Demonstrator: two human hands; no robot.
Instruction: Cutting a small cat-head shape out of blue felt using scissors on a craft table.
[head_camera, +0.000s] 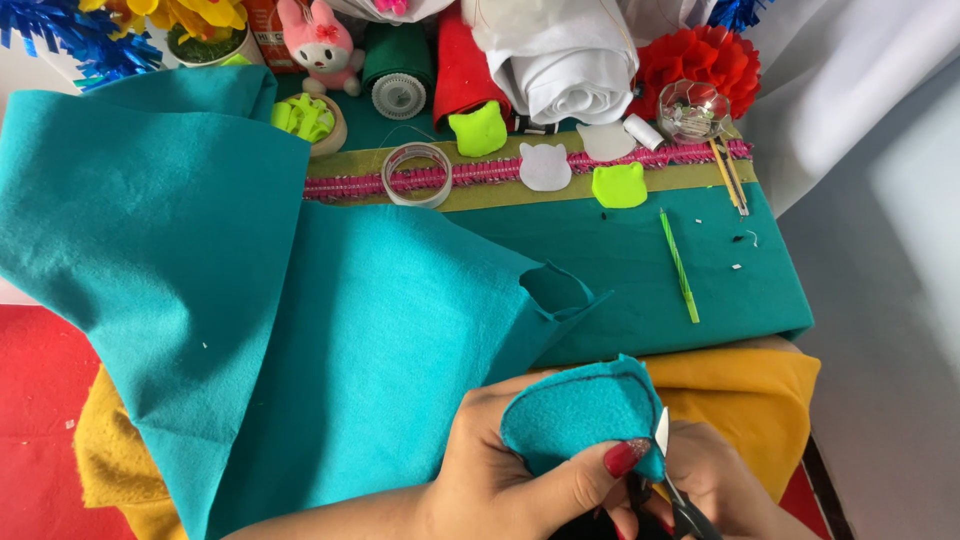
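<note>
Step in hand, as judged: cutting a small shape out of teal felt along a dark drawn line. The left hand (500, 485) pinched the small teal felt piece (585, 415) at the bottom centre of the view, thumb on top, grip closed on the felt. The right hand (720, 480) sat just beside it, low at the frame edge, its grip closed around the scissors (672, 470); the blades met the felt's right edge, just past the left thumb.

The outline ran near the piece's upper curved edge. Cutting further round would likely call for turning the felt in the left hand so the line fed into the blades, with the thumb kept clear of them.

Around: the large teal felt sheet (250, 300) covered the left and middle of the worktop (700, 290), a cut notch showing at its right edge. Behind lay lime green felt cut-outs (618, 185), white cut-outs (545, 167), a pink trim strip (500, 172), a roll of clear tape (417, 174) and a green stick (678, 265). Yellow fabric (750, 385) lay under the hands.

Nothing blocked the scissors; the loose sheet lay close on the left.
</note>
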